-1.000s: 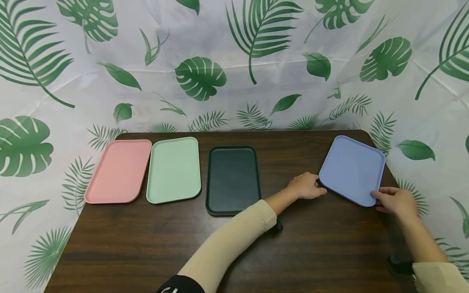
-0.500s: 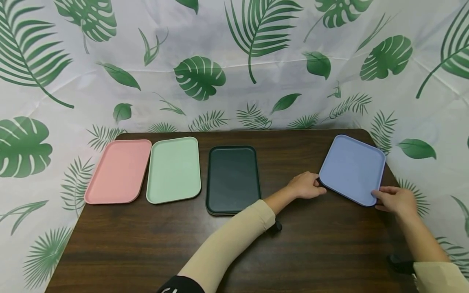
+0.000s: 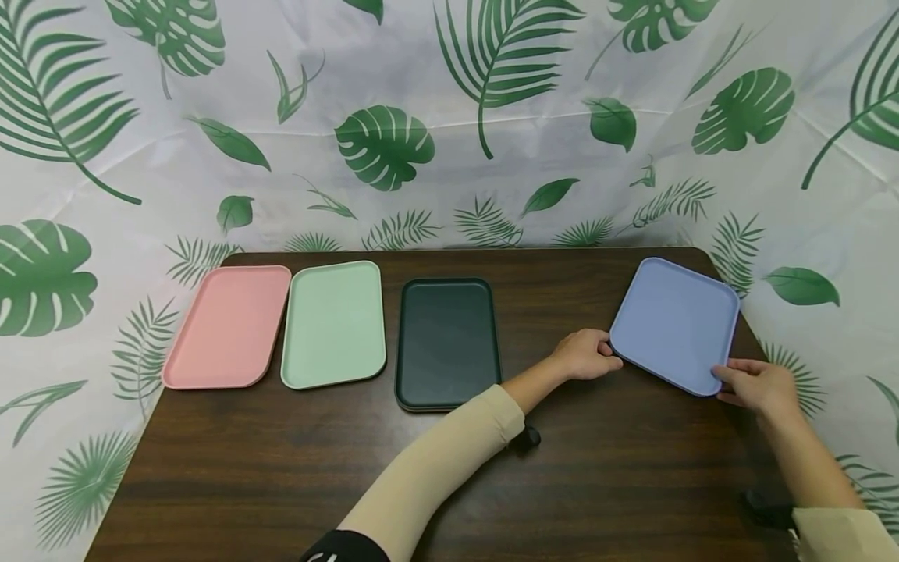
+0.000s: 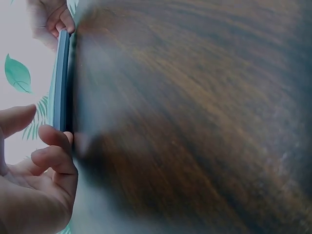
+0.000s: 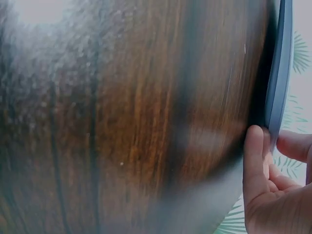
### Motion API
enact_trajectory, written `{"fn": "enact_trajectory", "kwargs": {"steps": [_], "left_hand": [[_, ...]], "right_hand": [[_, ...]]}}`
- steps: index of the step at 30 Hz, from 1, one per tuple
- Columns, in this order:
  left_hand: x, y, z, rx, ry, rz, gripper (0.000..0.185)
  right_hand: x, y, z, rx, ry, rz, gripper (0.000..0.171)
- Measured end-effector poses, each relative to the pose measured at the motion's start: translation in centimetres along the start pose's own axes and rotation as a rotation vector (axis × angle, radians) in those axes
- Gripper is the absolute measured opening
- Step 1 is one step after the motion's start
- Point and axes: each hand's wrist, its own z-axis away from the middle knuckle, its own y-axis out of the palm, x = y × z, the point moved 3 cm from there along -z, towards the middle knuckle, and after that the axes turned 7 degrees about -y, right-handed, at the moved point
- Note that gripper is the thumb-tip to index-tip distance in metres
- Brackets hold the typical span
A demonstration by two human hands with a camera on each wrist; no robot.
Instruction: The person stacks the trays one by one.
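A blue tray (image 3: 674,324) lies at the right end of the dark wooden table (image 3: 597,484), turned at an angle. My left hand (image 3: 602,353) holds its near left corner, fingers curled against the rim. My right hand (image 3: 725,379) pinches the near right corner. In the left wrist view the tray's edge (image 4: 61,78) runs upright, my left fingers (image 4: 54,155) curl at it, and the right hand (image 4: 48,19) grips the far end. In the right wrist view the thumb (image 5: 254,161) presses by the tray rim (image 5: 282,73), with a finger on the other side.
Three more trays lie in a row to the left: pink (image 3: 228,328), light green (image 3: 333,324) and dark green (image 3: 445,343). A leaf-printed curtain (image 3: 449,117) hangs close behind and around the table. The table's right edge is just beyond the blue tray.
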Motion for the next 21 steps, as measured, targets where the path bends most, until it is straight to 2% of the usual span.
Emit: {"fn": "enact_trajectory", "kwargs": {"steps": [10,13,16,21], "left_hand": [[0.7,-0.7,0.1,-0.016,-0.024,0.254,0.05],[1.0,-0.8,0.4,-0.013,-0.04,0.348,0.046],[1.4,-1.1,0.7,-0.035,-0.09,0.443,0.038],[1.6,-1.9,1.0,-0.138,-0.145,0.562,0.017]], "right_hand": [[0.8,0.5,0.4,0.017,-0.06,-0.12,0.051],[1.0,0.6,0.5,0.029,-0.087,-0.125,0.056],[1.4,0.7,0.7,0.035,-0.104,-0.103,0.06],[2.0,1.1,1.0,0.052,-0.128,-0.074,0.06]]}}
